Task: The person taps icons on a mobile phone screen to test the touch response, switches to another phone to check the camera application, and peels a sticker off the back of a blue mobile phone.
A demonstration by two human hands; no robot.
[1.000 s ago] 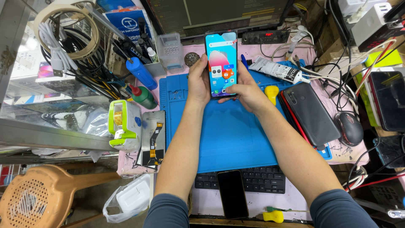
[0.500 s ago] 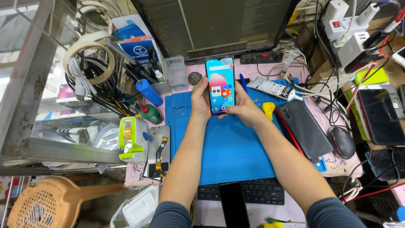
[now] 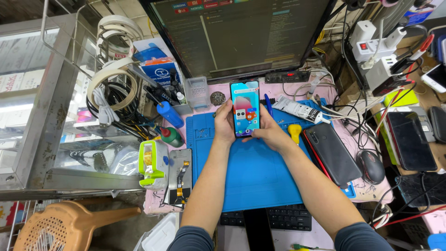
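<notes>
A big blue mat (image 3: 253, 176) covers the bench. Above it, the left hand (image 3: 224, 126) and right hand (image 3: 269, 134) hold a lit phone (image 3: 245, 108), fingers wrapped round its sides. The phone works, probably whole again.

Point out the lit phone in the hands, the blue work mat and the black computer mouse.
lit phone (image 3: 245, 109): head view, middle of its glowing screen.
blue work mat (image 3: 253, 179): head view, bare centre between the forearms.
black computer mouse (image 3: 370, 166): head view, top of its shell.
</notes>
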